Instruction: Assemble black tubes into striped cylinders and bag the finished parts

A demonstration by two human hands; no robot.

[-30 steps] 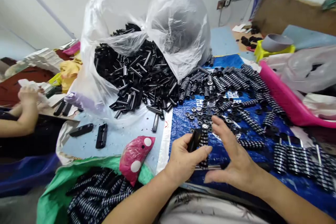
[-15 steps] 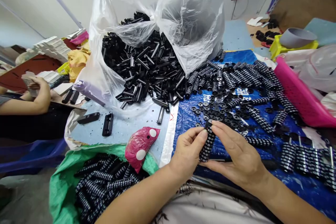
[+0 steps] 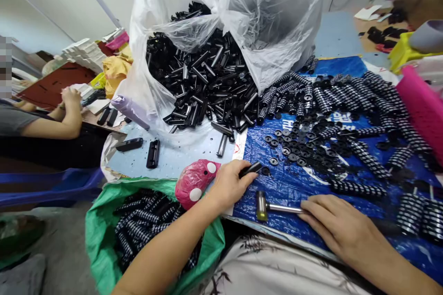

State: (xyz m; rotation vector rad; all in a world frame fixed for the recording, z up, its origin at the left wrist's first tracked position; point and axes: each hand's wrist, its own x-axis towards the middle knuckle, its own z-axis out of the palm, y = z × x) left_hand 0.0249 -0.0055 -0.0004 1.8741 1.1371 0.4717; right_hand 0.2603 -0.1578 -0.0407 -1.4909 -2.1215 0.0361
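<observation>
My left hand [image 3: 230, 182] is closed on a short, plain black plastic tube [image 3: 254, 168], just above the blue sheet [image 3: 249, 147]. A small black disc [image 3: 265, 170] lies at the tube's end. Lower right, my right hand [image 3: 337, 221] has its fingers wrapped round the metal shaft of a small hammer [image 3: 284, 209]. The hammer lies sideways, its head pointing left, with a yellowish face toward me. Beside my left wrist rests a pink wrapped bundle [image 3: 194, 184] with white dots.
A clear plastic bag [image 3: 273, 23] spills plain black parts [image 3: 207, 83]. Loose discs [image 3: 297, 147] and patterned rollers [image 3: 367, 156] cover the sheet's right. A green sack [image 3: 97, 221] holds more rollers. A pink basket [image 3: 420, 110] stands right; another person's arm [image 3: 62, 122] is left.
Both hands have parted, and the patterned roller they held is gone from them. The left now holds a plain black tube; the right has moved down onto the hammer. The view has shifted.
</observation>
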